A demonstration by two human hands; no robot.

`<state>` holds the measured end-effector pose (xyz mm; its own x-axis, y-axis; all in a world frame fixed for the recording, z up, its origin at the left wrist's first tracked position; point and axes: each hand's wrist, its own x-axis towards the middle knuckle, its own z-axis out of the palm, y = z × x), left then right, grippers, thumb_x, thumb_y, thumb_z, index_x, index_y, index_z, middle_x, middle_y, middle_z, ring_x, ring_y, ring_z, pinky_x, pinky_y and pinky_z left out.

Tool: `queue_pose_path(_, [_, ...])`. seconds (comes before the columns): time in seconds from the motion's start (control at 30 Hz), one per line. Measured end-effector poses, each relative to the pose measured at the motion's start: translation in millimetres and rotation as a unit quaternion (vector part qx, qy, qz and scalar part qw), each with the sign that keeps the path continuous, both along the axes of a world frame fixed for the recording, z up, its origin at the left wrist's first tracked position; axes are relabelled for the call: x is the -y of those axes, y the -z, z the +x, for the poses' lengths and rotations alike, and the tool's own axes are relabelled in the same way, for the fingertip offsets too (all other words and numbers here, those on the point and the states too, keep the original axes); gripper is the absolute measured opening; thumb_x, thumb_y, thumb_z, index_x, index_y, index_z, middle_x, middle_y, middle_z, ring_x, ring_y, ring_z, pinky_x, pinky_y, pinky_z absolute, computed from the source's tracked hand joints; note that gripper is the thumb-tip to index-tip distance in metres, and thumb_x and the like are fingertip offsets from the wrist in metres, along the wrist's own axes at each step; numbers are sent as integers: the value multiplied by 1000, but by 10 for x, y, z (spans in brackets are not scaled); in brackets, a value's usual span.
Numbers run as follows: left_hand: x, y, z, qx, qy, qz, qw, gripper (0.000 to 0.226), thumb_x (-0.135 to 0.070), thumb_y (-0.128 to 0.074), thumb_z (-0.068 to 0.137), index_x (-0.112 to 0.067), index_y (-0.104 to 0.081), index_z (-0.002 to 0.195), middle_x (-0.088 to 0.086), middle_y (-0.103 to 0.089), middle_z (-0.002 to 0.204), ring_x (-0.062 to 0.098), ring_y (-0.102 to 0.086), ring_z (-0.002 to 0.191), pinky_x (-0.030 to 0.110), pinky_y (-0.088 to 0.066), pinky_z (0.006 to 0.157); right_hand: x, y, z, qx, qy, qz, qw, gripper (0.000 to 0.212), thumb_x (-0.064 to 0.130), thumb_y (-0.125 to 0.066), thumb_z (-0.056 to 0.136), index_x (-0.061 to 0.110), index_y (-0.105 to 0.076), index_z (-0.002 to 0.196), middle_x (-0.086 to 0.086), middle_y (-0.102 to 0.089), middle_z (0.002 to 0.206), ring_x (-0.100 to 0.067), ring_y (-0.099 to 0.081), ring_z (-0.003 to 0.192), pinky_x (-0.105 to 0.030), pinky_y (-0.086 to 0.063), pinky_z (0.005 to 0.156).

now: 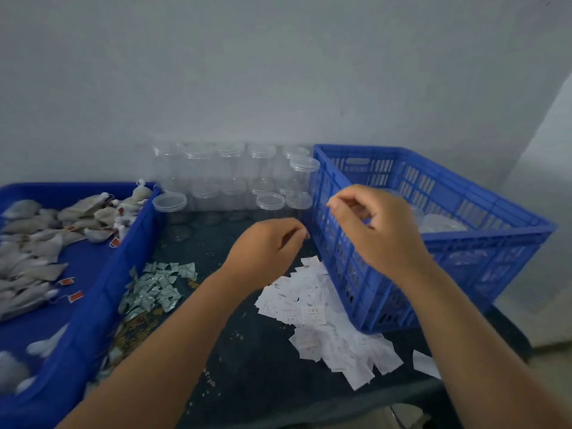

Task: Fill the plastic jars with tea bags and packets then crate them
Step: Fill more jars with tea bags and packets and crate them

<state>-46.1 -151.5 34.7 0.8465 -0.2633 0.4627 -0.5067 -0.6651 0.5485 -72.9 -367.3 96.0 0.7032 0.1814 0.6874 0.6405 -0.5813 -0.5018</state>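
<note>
Risk: clear plastic jars [230, 164] stand crowded at dark table's [247, 351] rear, beside blue slatted crate [448, 252]. Left hand [266, 249], right hand [374, 227] hover before them, fingers loosely curled, each grip empty. Hasty reach could topple neighbouring jars.

I see dark bench [247, 351], pale specks scattered over it. Brown crumbs [136, 329] spilled on bench's left part, just beside blue tray [93, 305] wall. Grey-white wall [278, 72] behind bench. Lighter wall face [544, 196] at right.

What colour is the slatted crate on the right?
Blue; the crate shows best in the head view.
</note>
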Motion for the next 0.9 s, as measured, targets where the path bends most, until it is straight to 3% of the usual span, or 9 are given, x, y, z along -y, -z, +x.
queue_pose_path(0.07, [-380, 288, -89, -37, -75, 9, 996, 17, -38, -58, 105, -33, -74, 99, -14, -70, 77, 5, -63, 67, 28, -48, 62, -247, 357, -66, -60, -19, -9, 998, 38, 51, -53, 105, 26, -72, 84, 5, -74, 80, -13, -71, 75, -39, -57, 71])
queue_pose_path(0.13, [-709, 563, -165, -97, -139, 16, 985, 19, -42, -60, 103, -33, -72, 92, -16, -67, 72, 3, -62, 66, 27, -46, 61, -528, 769, -81, -142, -26, -16, 989, 51, 59, -50, 103, 20, -66, 73, -2, -68, 70, -18, -65, 64, -44, -53, 65])
queue_pose_path(0.3, [-1268, 995, -117, -178, -230, 68, 954, 46, -53, -46, 107, -23, -64, 78, -7, -66, 71, 11, -63, 67, 33, -51, 62, -1206, 1758, -71, -253, 19, 77, 964, 60, 54, -55, 102, 15, -41, 59, 4, -47, 51, -13, -43, 49, -27, -37, 50])
queue_pose_path(0.37, [-1433, 996, 27, -198, -244, 61, 947, 38, -53, -46, 107, -25, -67, 91, -9, -70, 83, 15, -67, 79, 34, -50, 67, -1389, 2054, -100, -267, 26, 85, 960, 59, 47, -56, 103, 15, -37, 58, 6, -38, 49, -9, -36, 48, -25, -31, 49])
queue_pose_path(0.43, [-1588, 932, 237, -200, -264, 44, 943, 32, -53, -56, 103, -29, -66, 120, -9, -69, 108, 16, -67, 99, 33, -50, 78, -1473, 2274, -129, -278, 15, 58, 959, 59, 43, -56, 105, 8, -42, 59, 7, -36, 49, -9, -34, 47, -24, -27, 50])
queue_pose_path(0.5, [-1695, 834, 496, -186, -285, 40, 940, 51, -53, -66, 97, -26, -58, 139, -2, -62, 131, 20, -64, 115, 37, -53, 91, -1475, 2407, -141, -274, 8, 23, 961, 58, 41, -57, 105, 11, -41, 58, 7, -34, 48, -10, -32, 47, -24, -25, 50])
queue_pose_path(0.67, [-1864, 621, 1275, -157, -365, 99, 912, 75, -54, -71, 92, -16, -44, 151, 18, -39, 155, 41, -42, 141, 54, -44, 110, -1467, 2417, -106, -290, 20, 39, 956, 58, 42, -54, 105, 9, -41, 59, 6, -34, 49, -9, -31, 48, -26, -26, 51])
queue_pose_path(0.83, [-2147, 557, 1985, -183, -351, 244, 886, 88, -61, -64, 96, -9, -32, 159, 30, -14, 169, 46, -13, 157, 54, -19, 126, -1454, 2469, -60, -286, 19, -5, 958, 58, 52, -46, 104, 18, -44, 57, 1, -48, 59, -14, -47, 54, -25, -31, 53])
queue_pose_path(0.9, [-2258, 583, 2138, -199, -350, 291, 868, 90, -66, -56, 98, -7, -30, 160, 32, -13, 169, 48, -13, 158, 56, -16, 127, -1445, 2481, -20, -279, 28, -11, 960, 58, 49, -49, 105, 15, -54, 58, -5, -56, 64, -18, -55, 59, -27, -39, 58])
